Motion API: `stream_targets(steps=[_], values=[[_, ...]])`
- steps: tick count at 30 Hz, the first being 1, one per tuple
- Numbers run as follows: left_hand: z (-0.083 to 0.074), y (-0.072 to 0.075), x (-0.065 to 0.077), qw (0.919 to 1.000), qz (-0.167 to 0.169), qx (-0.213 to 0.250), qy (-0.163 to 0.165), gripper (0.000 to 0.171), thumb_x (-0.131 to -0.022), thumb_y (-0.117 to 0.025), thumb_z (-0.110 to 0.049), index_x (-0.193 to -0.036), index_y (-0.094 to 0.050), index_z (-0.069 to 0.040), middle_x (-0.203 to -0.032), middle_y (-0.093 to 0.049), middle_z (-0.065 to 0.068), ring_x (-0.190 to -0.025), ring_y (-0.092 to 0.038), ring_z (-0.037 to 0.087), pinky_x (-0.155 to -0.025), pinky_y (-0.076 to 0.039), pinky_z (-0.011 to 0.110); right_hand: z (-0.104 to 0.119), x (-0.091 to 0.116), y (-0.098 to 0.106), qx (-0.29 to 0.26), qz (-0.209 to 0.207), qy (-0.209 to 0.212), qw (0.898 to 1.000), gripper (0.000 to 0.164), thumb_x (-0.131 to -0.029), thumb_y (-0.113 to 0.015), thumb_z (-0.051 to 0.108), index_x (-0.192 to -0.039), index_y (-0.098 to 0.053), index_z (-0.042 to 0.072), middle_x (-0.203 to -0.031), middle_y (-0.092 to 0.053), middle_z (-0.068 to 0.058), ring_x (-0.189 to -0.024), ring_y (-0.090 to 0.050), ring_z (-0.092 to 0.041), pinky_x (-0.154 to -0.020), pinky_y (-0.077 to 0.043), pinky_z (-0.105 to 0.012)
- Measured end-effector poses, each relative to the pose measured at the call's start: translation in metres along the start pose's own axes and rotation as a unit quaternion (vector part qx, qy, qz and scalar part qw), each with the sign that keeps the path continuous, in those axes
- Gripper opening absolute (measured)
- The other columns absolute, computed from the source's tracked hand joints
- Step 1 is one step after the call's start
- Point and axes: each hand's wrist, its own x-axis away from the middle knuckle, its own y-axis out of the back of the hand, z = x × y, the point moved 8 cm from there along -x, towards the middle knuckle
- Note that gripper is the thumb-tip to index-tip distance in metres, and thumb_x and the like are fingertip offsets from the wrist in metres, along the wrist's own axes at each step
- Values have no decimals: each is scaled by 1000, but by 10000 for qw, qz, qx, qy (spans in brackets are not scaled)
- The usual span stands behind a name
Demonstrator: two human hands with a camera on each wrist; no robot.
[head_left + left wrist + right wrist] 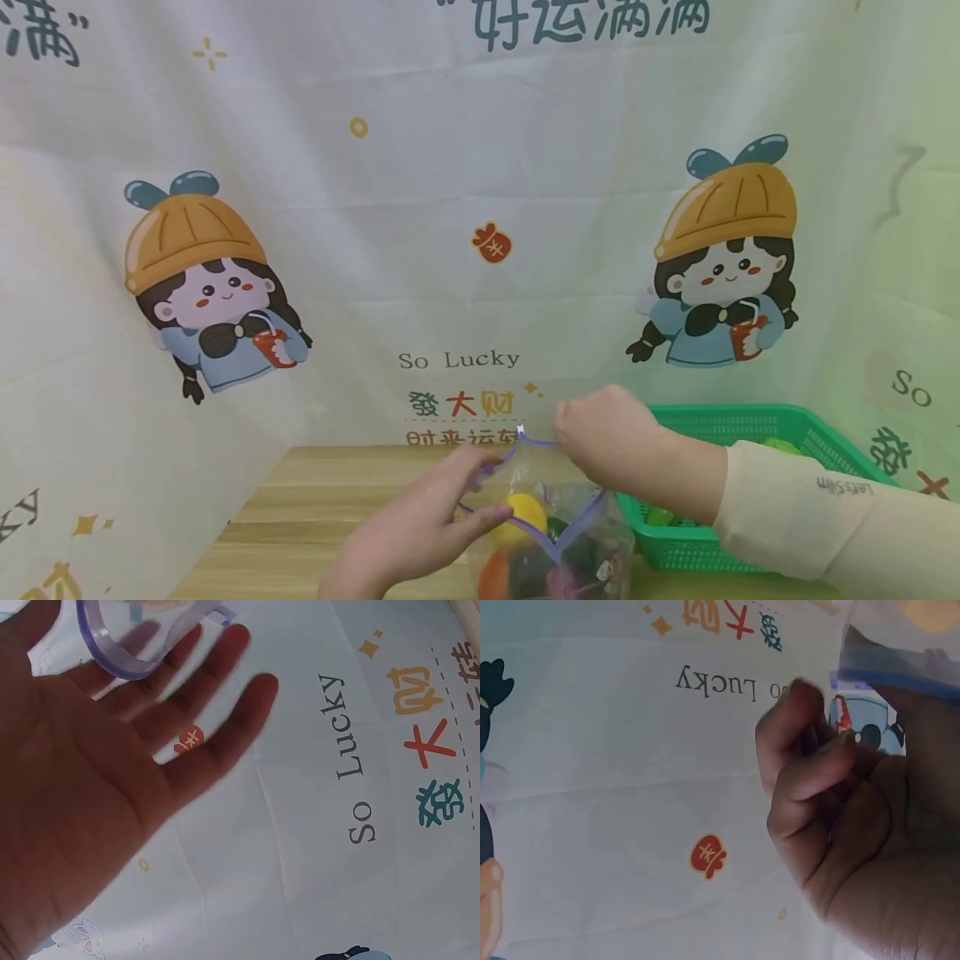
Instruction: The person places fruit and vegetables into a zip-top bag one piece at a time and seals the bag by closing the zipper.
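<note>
Clear zip bag (577, 529) sits low-centre on the surface (285, 533), mouth gaping, part loaded: we see a yellow round item (520, 510) and an orange-red one (492, 577) inside. Our left hand (420, 518) spreads its fingers at the rim; our right hand (626, 454) is curled, apparently pinching the far rim, fingertips hidden. Filling looks well along; zip not closed. Green items (780, 446) sit in the green basket (720, 411); can't tell if we need those.
</note>
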Motion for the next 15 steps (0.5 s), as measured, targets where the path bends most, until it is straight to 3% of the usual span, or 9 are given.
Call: stream_targets(steps=[1, 4, 8, 11, 15], values=[[2, 1, 0, 9999, -38, 89, 109, 57, -106, -58, -57, -148, -53, -19, -142, -63, 0, -126, -68, 25, -103, -59, 49, -3, 0, -1, -87, 24, -30, 10000, 31, -89, -82, 18, -71, -57, 14, -65, -57, 4, -53, -43, -10, -46, -51, -32], [10, 1, 2, 9983, -69, 273, 501, 38, -109, -58, -47, -125, -60, -12, -110, -69, 3, -96, -69, 20, -81, -59, 41, -7, 3, -8, -252, 310, -54, 9992, 31, -86, -82, 13, -64, -60, 18, -68, -62, 4, -55, -44, -12, -48, -52, -35], [24, -6, 7, 9932, 247, 314, 1098, 32, -106, -61, -36, -88, -61, -11, -71, -54, -3, -61, -48, 13, -54, -40, 28, -8, 6, -17, -249, 818, -90, 9963, 23, -87, -81, 12, -70, -66, 17, -72, -64, 3, -57, -47, -13, -50, -52, -34], [30, -10, 10, 9898, 425, 357, 1314, 33, -103, -60, -31, -76, -61, -12, -61, -51, -4, -53, -49, 13, -49, -38, 29, -8, 8, -16, -250, 912, -58, 9955, 23, -87, -81, 13, -69, -66, 17, -69, -61, 4, -56, -42, -13, -49, -48, -32], [26, -8, 4, 9886, 172, 836, 1238, 36, -104, -58, -26, -71, -59, -12, -57, -53, -3, -49, -55, 14, -48, -40, 28, -6, 8, -5, -544, 674, 131, 9962, 34, -87, -76, 11, -61, -55, 18, -62, -52, 5, -53, -34, -12, -43, -37, -28]])
